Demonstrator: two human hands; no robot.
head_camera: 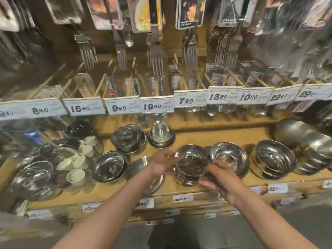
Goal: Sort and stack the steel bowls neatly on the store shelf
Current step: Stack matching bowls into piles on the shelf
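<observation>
Both hands are on one bowl stack [190, 164] at the middle of the wooden shelf [197, 137]. The left hand [164, 163] grips its left rim, fingers curled round the edge. The right hand [218, 177] holds the right side lower down, fingers [206, 182] wrapped against the stack's wall. The picture is blurred, so I cannot tell whether the stack rests on the shelf or is lifted off it.

Just right of it sits a second stack [230, 157], touching or nearly so, and further right a third stack [274, 159], tilted. Behind, two smaller stacks: one at back left [128, 139], one beside it [161, 134]. A lone bowl [111, 166] lies left of the hands, with white cups [76, 175] beyond. Price tags [156, 106] run along the rail above, forks [155, 56] hanging higher up.
</observation>
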